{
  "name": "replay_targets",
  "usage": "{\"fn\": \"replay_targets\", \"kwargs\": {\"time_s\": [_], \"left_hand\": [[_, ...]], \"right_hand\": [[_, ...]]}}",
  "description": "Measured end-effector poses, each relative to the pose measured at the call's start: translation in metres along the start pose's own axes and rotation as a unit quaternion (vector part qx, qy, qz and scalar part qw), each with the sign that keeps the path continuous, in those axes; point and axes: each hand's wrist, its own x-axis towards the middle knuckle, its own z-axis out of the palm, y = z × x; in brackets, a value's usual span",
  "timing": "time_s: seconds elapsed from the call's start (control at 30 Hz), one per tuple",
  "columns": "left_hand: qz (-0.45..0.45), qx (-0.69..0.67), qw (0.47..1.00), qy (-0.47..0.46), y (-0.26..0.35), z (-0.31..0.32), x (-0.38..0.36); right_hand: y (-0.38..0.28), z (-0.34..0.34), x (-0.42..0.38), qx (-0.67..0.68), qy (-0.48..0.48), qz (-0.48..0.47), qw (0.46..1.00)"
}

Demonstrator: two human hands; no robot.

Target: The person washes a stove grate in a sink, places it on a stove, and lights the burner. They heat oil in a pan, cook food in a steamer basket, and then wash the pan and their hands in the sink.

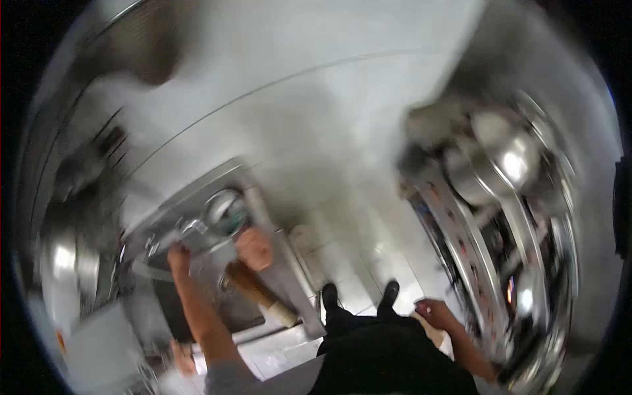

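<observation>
The view is blurred by motion. My left hand (178, 255) reaches over a steel sink (238, 322), its fingers drawn together close to the tap (192, 228). Whatever it grips does not show. A round metal bowl (227, 212) sits at the sink's far end, with something greenish inside. Near the bowl is an orange-pink rounded thing (254, 249). Beside that lies a long brown object with a pale end (262, 293). My right hand (434, 312) hangs low by my leg, fingers curled, with a small dark spot at the fingertips.
On the right stands a steel cooking range (464, 263) with a large shiny pot (477, 178). Metal vessels (72, 263) fill the left side. My dark shoes (388, 297) are on the white tiled floor (345, 263) between sink and range.
</observation>
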Motion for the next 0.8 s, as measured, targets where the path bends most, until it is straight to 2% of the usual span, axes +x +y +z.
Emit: {"fn": "replay_targets", "kwargs": {"time_s": [0.03,0.07,0.1,0.13,0.17,0.23,0.27,0.3,0.33,0.37,0.4,0.43,0.47,0.5,0.57,0.6,0.7,0.73,0.8], "left_hand": [[-0.002,0.108,0.993,-0.037,-0.008,0.030,0.006],[-0.153,-0.167,0.973,-0.040,0.018,0.077,-0.021],[-0.188,-0.165,0.966,-0.064,0.018,0.090,-0.022],[-0.217,-0.166,0.962,-0.024,0.007,0.087,-0.006],[-0.207,-0.164,0.962,-0.070,0.003,0.081,-0.003],[-0.215,-0.085,0.973,0.013,0.048,0.134,-0.042],[-0.208,-0.107,0.966,-0.109,0.026,0.096,-0.005],[-0.131,0.029,0.977,-0.168,0.002,0.058,0.041],[-0.220,-0.157,0.960,-0.066,0.026,0.077,0.034],[-0.149,-0.198,0.905,-0.345,0.033,0.069,0.045],[-0.199,-0.087,0.975,0.041,0.055,0.104,0.059],[-0.203,-0.080,0.976,0.010,0.054,0.150,0.052],[-0.192,-0.036,0.979,-0.064,0.039,0.209,0.044],[-0.185,0.007,0.971,-0.151,0.012,0.286,0.024],[-0.154,0.082,0.930,-0.323,-0.045,0.432,-0.040],[-0.126,0.118,0.900,-0.399,-0.062,0.487,-0.081],[-0.016,0.205,0.780,-0.592,-0.109,0.612,-0.219],[0.024,0.228,0.725,-0.649,-0.128,0.646,-0.274],[0.108,0.266,0.587,-0.757,-0.165,0.699,-0.384]], "right_hand": [[0.004,0.000,-0.008,-0.044,-0.001,0.012,0.999],[0.021,0.010,-0.013,-0.050,0.005,0.003,0.999],[0.034,0.015,-0.022,-0.060,0.007,-0.009,0.998],[0.022,0.007,-0.032,-0.047,-0.001,0.033,0.998],[0.009,0.005,-0.040,-0.032,-0.012,0.063,0.997],[0.034,0.026,-0.051,-0.053,0.027,0.117,0.991],[0.029,0.023,-0.062,-0.030,0.033,0.136,0.990],[0.045,0.032,-0.069,-0.030,0.058,0.124,0.990],[0.054,0.038,-0.082,-0.005,0.067,0.142,0.988],[0.061,0.045,-0.094,0.021,0.075,0.156,0.985],[0.078,0.060,-0.101,0.036,0.096,0.170,0.980],[0.106,0.083,-0.109,0.042,0.123,0.153,0.980],[0.131,0.103,-0.129,0.045,0.155,0.146,0.976],[0.145,0.118,-0.151,0.080,0.158,0.214,0.961],[0.164,0.143,-0.197,0.081,0.190,0.294,0.933],[0.179,0.165,-0.223,0.110,0.245,0.301,0.915],[0.186,0.205,-0.315,0.151,0.312,0.386,0.855],[0.190,0.227,-0.345,0.164,0.394,0.413,0.804],[0.192,0.259,-0.403,0.218,0.471,0.493,0.698]]}}
